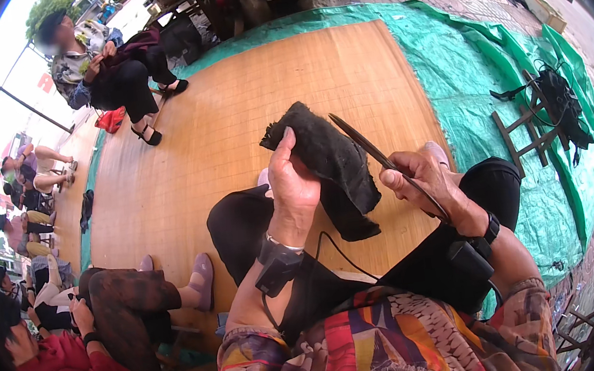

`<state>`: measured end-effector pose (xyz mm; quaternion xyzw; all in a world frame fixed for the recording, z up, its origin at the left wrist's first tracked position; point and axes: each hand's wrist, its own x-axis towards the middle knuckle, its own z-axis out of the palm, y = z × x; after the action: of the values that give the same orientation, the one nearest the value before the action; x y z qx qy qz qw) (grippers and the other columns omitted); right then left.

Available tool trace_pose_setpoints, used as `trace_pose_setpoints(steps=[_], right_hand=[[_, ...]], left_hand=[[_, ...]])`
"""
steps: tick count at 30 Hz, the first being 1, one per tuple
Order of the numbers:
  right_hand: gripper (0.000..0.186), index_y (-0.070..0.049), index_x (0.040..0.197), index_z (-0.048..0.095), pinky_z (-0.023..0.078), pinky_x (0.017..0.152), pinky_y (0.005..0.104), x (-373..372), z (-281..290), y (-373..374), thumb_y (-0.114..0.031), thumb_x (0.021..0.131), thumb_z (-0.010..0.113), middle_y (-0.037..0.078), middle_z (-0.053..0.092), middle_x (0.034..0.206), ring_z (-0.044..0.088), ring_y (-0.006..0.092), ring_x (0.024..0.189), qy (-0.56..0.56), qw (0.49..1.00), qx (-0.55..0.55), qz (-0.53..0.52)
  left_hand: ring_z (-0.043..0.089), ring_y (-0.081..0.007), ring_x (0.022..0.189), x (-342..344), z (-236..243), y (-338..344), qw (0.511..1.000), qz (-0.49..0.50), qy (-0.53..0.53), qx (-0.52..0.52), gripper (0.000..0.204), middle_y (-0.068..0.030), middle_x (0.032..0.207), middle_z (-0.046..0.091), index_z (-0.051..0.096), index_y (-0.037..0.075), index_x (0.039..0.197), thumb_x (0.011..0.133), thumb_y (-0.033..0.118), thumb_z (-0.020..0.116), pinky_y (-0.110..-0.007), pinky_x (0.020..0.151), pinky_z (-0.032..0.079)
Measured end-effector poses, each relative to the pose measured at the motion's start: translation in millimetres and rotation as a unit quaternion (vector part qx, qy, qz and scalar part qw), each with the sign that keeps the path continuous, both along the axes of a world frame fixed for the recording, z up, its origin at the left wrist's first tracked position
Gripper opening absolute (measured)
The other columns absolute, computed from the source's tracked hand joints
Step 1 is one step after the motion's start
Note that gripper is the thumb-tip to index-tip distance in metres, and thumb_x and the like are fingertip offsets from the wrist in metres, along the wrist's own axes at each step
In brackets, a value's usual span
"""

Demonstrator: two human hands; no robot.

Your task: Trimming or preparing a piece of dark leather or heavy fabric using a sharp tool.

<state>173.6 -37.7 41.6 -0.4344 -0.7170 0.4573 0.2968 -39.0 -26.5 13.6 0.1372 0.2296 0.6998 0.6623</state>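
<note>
The black cloth (329, 156) is up in front of me, held in my left hand (290, 177). My right hand (422, 177) grips dark scissors (361, 140) just beside it. A black cord (348, 258) loops below. Under that is a tan mat (228, 98), then a green sheet (454, 50) with a wooden stool (507, 143).

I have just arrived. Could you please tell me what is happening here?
A seated person holds a piece of dark cloth in the left hand and dark scissors in the right hand. The scissors look closed, beside the cloth's right edge; whether they touch it, I cannot tell. Both are held above a tan mat, with green tarp along its edges. Other people sit nearby, one of them at the mat's far left.
</note>
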Motion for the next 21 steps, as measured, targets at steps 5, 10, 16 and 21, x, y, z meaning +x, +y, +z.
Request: trace_pose_setpoints(steps=[5,10,16,21], right_hand=[[0.062,0.001,0.066,0.054,0.035,0.045,0.0271,-1.9,-6.4,-1.8,-0.059,0.083,0.050,0.001,0.045,0.054,0.044,0.0084,0.053,-0.007,0.995,-0.084,0.055],[0.056,-0.002,0.076,0.057,0.033,0.044,0.0208,-0.4,14.8,-5.1,-0.057,0.085,0.048,-0.001,0.046,0.056,0.042,0.0050,0.050,0.033,0.986,-0.156,0.051],[0.046,-0.002,0.082,0.057,0.031,0.043,0.0179,6.3,16.0,-1.1,-0.045,0.091,0.043,-0.003,0.046,0.055,0.039,0.0029,0.044,0.103,0.988,-0.111,0.039],[0.054,-0.005,0.073,0.053,0.031,0.043,0.0205,1.0,6.2,-4.4,-0.058,0.084,0.049,-0.003,0.045,0.056,0.040,0.0037,0.049,0.031,0.990,-0.129,0.057]], left_hand=[[0.058,-0.0200,0.091,3.0,7.5,-1.6,1.000,-0.010,0.005,-0.005,0.022,-0.0058,0.098,0.062,0.058,0.005,0.102,0.087,0.022,0.056,-0.035,0.083,0.046],[0.061,-0.0189,0.084,4.7,2.1,0.4,0.997,0.038,0.070,-0.009,0.015,-0.0052,0.091,0.063,0.061,0.006,0.094,0.082,0.014,0.064,-0.035,0.076,0.050],[0.062,-0.0187,0.081,1.2,-2.9,4.6,0.998,0.044,0.031,-0.044,0.010,-0.0050,0.089,0.064,0.062,0.006,0.091,0.082,0.010,0.064,-0.035,0.074,0.052],[0.062,-0.0187,0.081,5.1,3.9,2.3,0.998,0.020,0.021,-0.052,0.011,-0.0049,0.089,0.064,0.062,0.006,0.091,0.082,0.010,0.063,-0.035,0.074,0.052]])
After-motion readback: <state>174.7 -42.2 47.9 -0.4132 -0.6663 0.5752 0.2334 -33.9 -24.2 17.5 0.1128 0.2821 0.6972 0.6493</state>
